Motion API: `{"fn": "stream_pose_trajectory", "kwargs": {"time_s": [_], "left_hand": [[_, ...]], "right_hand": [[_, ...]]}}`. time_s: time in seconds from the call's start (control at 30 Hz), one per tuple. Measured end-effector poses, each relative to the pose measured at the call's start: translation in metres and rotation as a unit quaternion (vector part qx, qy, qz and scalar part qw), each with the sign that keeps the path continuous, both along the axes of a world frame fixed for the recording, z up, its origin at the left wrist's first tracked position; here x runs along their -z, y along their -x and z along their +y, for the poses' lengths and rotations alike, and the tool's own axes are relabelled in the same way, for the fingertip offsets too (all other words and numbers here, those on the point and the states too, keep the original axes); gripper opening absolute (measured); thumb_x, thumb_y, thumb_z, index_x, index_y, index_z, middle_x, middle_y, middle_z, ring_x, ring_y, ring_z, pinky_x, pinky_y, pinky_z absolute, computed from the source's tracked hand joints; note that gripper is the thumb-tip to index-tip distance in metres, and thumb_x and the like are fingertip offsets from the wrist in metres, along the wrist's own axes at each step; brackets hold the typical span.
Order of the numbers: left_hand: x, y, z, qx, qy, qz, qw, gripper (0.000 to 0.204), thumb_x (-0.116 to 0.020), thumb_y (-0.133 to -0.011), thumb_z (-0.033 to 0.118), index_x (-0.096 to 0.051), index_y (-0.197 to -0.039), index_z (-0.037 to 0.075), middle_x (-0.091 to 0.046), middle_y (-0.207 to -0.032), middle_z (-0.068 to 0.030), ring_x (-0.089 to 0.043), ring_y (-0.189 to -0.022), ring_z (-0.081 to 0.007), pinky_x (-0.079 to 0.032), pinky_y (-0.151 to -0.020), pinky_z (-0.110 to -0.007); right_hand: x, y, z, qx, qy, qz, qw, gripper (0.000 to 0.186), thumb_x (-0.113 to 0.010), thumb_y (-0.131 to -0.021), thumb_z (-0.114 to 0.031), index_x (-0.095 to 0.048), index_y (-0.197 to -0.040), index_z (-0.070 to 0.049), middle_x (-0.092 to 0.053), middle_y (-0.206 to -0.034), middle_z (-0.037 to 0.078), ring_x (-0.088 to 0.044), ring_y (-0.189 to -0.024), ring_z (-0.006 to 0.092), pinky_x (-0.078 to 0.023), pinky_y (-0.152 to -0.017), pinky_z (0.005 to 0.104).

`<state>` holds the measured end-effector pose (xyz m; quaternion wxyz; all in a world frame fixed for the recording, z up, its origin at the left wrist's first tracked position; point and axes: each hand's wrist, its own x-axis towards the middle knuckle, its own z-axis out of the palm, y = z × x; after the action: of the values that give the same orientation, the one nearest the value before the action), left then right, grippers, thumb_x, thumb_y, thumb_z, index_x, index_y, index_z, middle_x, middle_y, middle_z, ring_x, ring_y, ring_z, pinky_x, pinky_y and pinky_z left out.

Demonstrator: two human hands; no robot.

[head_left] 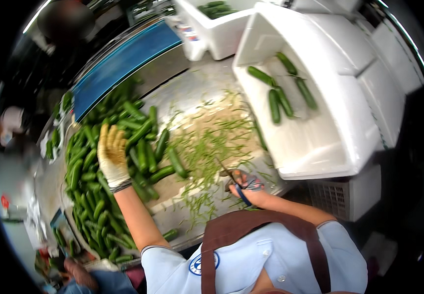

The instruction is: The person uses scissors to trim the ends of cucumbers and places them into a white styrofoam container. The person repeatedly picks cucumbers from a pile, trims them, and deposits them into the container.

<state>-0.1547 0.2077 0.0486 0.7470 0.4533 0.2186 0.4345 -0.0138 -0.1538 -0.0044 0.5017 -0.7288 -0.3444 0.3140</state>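
My left hand [113, 154], in a white glove with a yellow palm, is raised over a big heap of dark green cucumbers [92, 201]. Its fingers stretch out and nothing is held in them. To the right, my right hand [246, 182], in a dark patterned glove that leaves some fingertips bare, closes around scissors [242, 194] with blue handles. Their blades point up and left over scattered thin green stem trimmings [207, 142]. Some loose cucumbers [176, 162] lie between the heap and the trimmings.
A tilted white foam box [315, 152] at the right holds several cucumbers [284, 101]. Another foam box [217, 32] with cucumbers stands at the back. A blue conveyor belt [129, 61] borders the metal table [200, 73] at the far left. Other people are blurred on the left.
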Motion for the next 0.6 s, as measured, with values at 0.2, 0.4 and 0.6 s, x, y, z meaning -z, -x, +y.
{"fn": "stream_pose_trajectory", "kwargs": {"time_s": [0.2,0.4,0.6], "left_hand": [[-0.001,-0.194,-0.147,0.365,-0.225,0.243,0.870,0.048,-0.060,-0.083,0.021,-0.044,-0.128,0.010,-0.050,-0.122,-0.0124,-0.049,-0.110,-0.0213,-0.037,-0.095,-0.033],[0.024,-0.319,-0.206,0.300,-0.808,0.178,0.475,0.063,-0.058,-0.068,0.003,-0.040,-0.128,0.011,-0.044,-0.128,-0.0127,-0.038,-0.122,-0.0297,-0.037,-0.095,-0.037],[0.026,-0.362,-0.230,0.324,-0.837,0.263,0.355,0.060,-0.068,-0.060,0.016,-0.050,-0.116,0.006,-0.055,-0.103,-0.0124,-0.054,-0.097,-0.0270,-0.045,-0.081,-0.036]], "right_hand": [[0.022,-0.006,-0.037,0.081,0.032,0.005,0.996,0.024,-0.068,-0.074,-0.021,-0.051,-0.069,-0.004,-0.045,-0.056,0.003,-0.046,-0.048,0.0137,-0.038,-0.047,0.0282],[0.019,0.001,-0.051,0.189,0.019,0.081,0.978,0.025,-0.066,-0.077,-0.025,-0.052,-0.079,-0.005,-0.045,-0.062,-0.001,-0.043,-0.055,0.0075,-0.038,-0.051,0.0244],[0.047,-0.008,-0.069,0.121,0.031,-0.136,0.983,0.015,-0.061,-0.077,-0.021,-0.051,-0.080,-0.010,-0.046,-0.062,0.003,-0.048,-0.055,0.0161,-0.039,-0.050,0.0305]]}}
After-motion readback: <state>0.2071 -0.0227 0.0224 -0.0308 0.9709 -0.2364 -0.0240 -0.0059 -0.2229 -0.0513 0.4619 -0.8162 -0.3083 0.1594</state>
